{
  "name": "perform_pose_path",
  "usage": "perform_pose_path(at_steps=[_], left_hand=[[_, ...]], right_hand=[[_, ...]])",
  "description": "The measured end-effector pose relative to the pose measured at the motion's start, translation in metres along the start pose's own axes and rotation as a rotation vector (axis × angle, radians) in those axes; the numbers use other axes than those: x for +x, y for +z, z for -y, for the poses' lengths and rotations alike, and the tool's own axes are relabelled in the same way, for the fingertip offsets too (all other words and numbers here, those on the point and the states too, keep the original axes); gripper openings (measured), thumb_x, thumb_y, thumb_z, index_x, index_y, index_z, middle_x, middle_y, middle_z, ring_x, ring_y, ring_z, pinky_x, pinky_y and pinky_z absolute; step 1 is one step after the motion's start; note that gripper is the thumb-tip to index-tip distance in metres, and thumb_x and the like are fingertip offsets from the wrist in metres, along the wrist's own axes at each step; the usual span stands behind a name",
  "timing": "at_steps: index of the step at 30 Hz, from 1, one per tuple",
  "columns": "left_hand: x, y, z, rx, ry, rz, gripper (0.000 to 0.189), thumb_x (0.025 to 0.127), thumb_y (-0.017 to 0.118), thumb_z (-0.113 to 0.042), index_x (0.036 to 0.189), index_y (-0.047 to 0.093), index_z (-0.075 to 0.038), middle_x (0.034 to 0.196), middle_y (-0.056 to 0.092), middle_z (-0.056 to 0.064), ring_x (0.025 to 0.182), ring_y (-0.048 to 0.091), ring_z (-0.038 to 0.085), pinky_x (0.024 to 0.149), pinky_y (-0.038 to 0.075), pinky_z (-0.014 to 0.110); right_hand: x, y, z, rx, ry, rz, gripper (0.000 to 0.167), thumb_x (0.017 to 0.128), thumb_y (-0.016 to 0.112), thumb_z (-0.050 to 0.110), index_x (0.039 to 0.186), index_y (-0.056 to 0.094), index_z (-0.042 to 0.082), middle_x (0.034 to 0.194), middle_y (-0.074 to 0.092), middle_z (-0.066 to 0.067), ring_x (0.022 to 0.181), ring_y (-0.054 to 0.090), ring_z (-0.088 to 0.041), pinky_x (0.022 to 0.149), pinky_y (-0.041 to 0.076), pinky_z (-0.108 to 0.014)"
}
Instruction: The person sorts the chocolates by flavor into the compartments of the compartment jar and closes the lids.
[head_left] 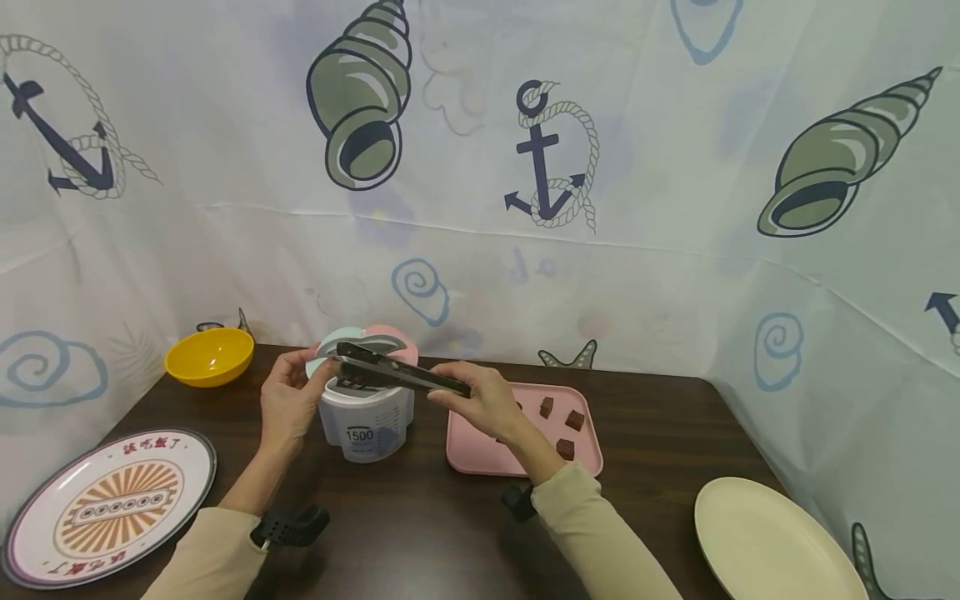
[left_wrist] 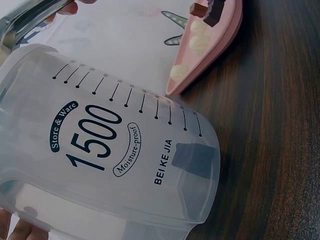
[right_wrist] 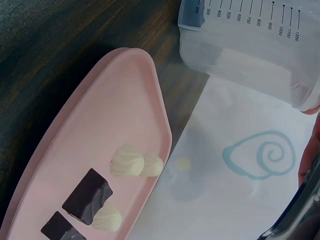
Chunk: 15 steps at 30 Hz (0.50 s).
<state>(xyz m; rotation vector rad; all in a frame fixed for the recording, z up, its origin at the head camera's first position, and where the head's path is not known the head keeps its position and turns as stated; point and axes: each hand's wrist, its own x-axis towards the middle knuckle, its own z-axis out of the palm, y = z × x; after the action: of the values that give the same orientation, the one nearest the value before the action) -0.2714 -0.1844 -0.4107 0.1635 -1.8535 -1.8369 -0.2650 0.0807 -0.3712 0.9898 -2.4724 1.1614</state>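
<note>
A clear storage container (head_left: 372,429) marked 1500 stands on the dark table, with a mint and pink lid (head_left: 397,337) at its top. My left hand (head_left: 291,396) grips the container's upper left edge by the lid. Dark tongs (head_left: 405,372) are held in my right hand (head_left: 480,400), their tips over the container's opening. Whether the tongs hold anything is hidden. Through the wall, a dark piece (left_wrist: 194,159) shows at the container's bottom. Right of it, a pink tray (head_left: 472,450) carries brown chocolates (right_wrist: 88,196) and white swirled pieces (right_wrist: 127,161).
At the back left sits a yellow bowl (head_left: 210,357). A white plate with a printed pattern (head_left: 191,492) lies at the left, and a cream plate (head_left: 772,533) at the right front. A patterned cloth (head_left: 480,275) hangs behind the table.
</note>
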Motion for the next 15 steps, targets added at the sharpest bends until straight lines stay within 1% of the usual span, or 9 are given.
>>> perform_pose_path(at_steps=[2,6,10,11,13,15], left_hand=[[0.000,0.000,0.000,0.008,0.000,0.001,0.026,0.082,0.073,-0.020,0.104,0.059,-0.014,0.111,0.063,-0.012,0.103,0.055,0.000,0.104,0.041,0.031],[0.000,-0.001,0.001,0.018,0.019,-0.002,0.025,0.083,0.072,-0.019,0.104,0.059,-0.013,0.106,0.062,-0.017,0.101,0.055,-0.001,0.100,0.043,0.024],[0.000,-0.001,0.001,0.009,0.033,0.000,0.025,0.083,0.072,-0.017,0.105,0.059,-0.010,0.103,0.061,-0.021,0.099,0.055,0.000,0.098,0.043,0.020],[0.000,0.000,0.000,0.010,0.030,-0.002,0.025,0.083,0.071,-0.016,0.104,0.059,-0.010,0.102,0.061,-0.021,0.099,0.056,0.000,0.098,0.043,0.019],[0.000,0.000,0.000,0.007,0.021,-0.002,0.025,0.083,0.071,-0.017,0.104,0.059,-0.010,0.102,0.061,-0.021,0.099,0.056,0.000,0.100,0.043,0.023],[0.000,0.001,0.000,0.008,0.020,-0.004,0.024,0.083,0.071,-0.018,0.103,0.059,-0.011,0.103,0.061,-0.020,0.099,0.056,0.000,0.101,0.043,0.026]], right_hand=[[-0.001,0.000,-0.001,0.003,0.006,-0.003,0.030,0.086,0.069,0.022,0.113,0.065,0.011,0.106,0.068,-0.004,0.065,0.047,-0.007,0.058,0.041,-0.019],[-0.003,0.000,-0.002,0.034,0.015,-0.007,0.032,0.085,0.069,0.021,0.115,0.064,0.010,0.109,0.067,-0.004,0.087,0.058,-0.010,0.075,0.049,-0.023],[-0.004,-0.003,-0.002,0.087,0.022,-0.010,0.034,0.084,0.070,0.018,0.116,0.064,0.009,0.110,0.067,-0.005,0.093,0.062,-0.014,0.080,0.051,-0.028],[-0.005,-0.004,-0.002,0.101,0.019,-0.014,0.034,0.084,0.071,0.017,0.116,0.064,0.009,0.110,0.067,-0.006,0.092,0.062,-0.016,0.079,0.051,-0.029],[-0.008,-0.008,-0.003,0.122,0.028,-0.024,0.035,0.084,0.071,0.015,0.117,0.063,0.008,0.112,0.066,-0.007,0.095,0.062,-0.016,0.082,0.051,-0.030],[-0.014,-0.013,-0.006,0.142,0.039,-0.033,0.035,0.084,0.070,0.014,0.118,0.063,0.008,0.112,0.066,-0.009,0.092,0.062,-0.016,0.078,0.052,-0.030]])
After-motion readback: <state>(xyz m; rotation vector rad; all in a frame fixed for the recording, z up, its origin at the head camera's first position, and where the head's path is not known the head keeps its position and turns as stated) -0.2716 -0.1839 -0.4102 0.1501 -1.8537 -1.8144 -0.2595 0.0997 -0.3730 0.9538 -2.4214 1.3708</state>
